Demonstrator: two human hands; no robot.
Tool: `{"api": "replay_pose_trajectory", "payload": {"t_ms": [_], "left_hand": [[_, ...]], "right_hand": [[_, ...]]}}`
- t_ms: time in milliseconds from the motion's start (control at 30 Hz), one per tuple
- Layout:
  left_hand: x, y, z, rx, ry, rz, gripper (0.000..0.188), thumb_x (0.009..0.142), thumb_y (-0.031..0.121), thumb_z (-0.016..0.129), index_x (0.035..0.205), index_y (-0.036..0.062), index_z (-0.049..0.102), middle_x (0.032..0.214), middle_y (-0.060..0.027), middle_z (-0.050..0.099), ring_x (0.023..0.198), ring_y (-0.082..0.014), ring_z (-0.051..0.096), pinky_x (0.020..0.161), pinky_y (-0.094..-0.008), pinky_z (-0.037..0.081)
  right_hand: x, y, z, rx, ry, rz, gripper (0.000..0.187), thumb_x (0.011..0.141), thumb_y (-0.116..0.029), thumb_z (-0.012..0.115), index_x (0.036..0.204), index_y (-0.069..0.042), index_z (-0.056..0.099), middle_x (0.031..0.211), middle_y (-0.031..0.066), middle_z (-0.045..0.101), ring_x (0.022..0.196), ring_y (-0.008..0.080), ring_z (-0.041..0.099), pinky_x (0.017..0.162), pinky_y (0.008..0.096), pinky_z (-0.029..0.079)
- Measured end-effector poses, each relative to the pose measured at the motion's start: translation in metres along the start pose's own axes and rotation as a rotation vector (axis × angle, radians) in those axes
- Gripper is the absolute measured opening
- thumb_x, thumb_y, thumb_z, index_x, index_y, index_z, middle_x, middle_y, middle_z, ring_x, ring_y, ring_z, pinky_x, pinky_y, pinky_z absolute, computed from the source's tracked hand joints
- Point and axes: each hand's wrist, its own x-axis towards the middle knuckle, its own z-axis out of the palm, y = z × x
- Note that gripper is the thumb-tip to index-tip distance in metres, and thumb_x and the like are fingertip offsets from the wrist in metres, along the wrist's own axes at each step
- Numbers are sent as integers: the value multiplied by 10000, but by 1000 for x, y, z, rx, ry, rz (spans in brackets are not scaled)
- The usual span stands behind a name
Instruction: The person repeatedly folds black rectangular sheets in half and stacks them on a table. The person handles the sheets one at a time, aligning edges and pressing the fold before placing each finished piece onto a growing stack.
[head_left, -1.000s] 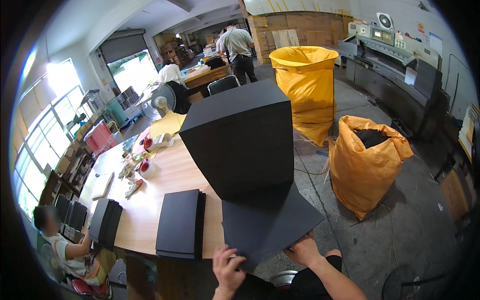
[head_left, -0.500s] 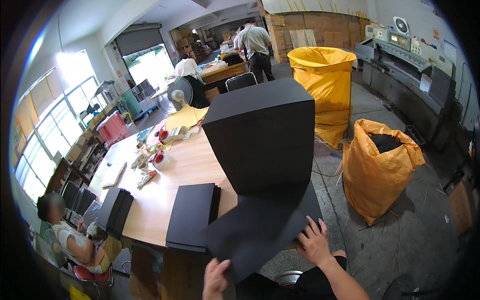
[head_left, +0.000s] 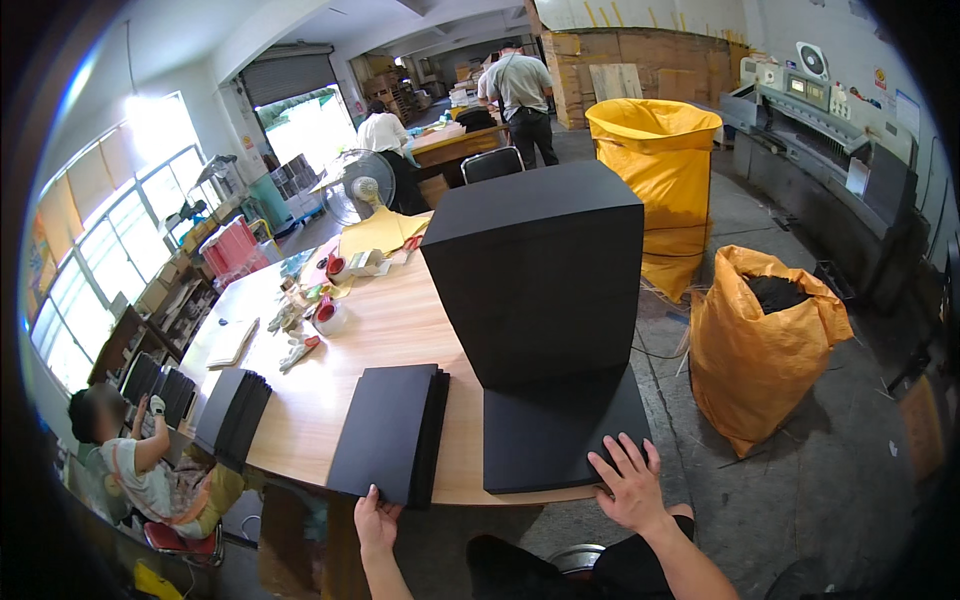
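Note:
At the table's near edge, my left hand [head_left: 376, 520] is closed on the front edge of a black sheet on a low stack of black sheets [head_left: 385, 430], thumb on top, fingers below. My right hand [head_left: 628, 484] rests with fingers spread on the right front corner of another low black stack [head_left: 550, 440]. Behind that stack rises a tall block of black sheets [head_left: 535, 285]. Whether the block is one pile or several, I cannot tell.
On the wooden table [head_left: 400, 335] lie tape rolls [head_left: 328, 314], a glove [head_left: 298, 350] and yellow paper [head_left: 380, 232]. A co-worker [head_left: 150, 460] sits at the left beside a black stack [head_left: 232, 415]. Orange sacks [head_left: 765, 350] stand on the floor at right.
My left hand has moved left with the black sheet, from the right stack onto the left stack. My right hand stays at the right stack's corner. The seated co-worker's arm has risen.

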Motion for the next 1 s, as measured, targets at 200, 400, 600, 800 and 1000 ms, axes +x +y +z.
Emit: {"api": "replay_pose_trajectory", "payload": {"t_ms": [200,400,600,800,1000], "left_hand": [[-15,27,21,319,39,-93,438,1122,416,655,1138,-22,639,958,-174,714,853,-355,743,812,-522,656],[-77,25,157,976,-29,371,314,1090,244,694,896,-3,707,698,-23,604,663,-109,546,593,-305,447],[-69,-73,303,1103,-1152,971,122,972,135,773,1069,68,801,983,-116,771,916,-330,718,829,-428,603],[-56,-90,297,1056,-1123,831,97,935,57,769,1022,57,812,951,-135,763,906,-327,725,831,-420,613],[-56,-90,299,858,-1095,872,195,904,79,842,1093,47,811,1150,-127,754,1064,-331,735,916,-416,620]], "right_hand": [[-8,7,-15,321,136,122,612,883,-206,821,1465,-108,657,1595,167,551,1533,404,465,1276,649,290],[-22,43,-33,415,230,597,271,989,-255,785,948,-6,688,1034,217,750,949,414,729,812,483,562],[-11,61,-52,390,-211,632,480,1070,-414,689,856,15,709,804,238,722,799,464,712,730,516,547],[37,22,-78,472,-94,749,452,1064,-382,707,819,-9,638,750,225,676,734,467,681,677,522,528],[57,12,-39,1084,235,877,455,1060,-295,727,783,-17,497,625,144,547,603,258,641,571,451,489]]}}
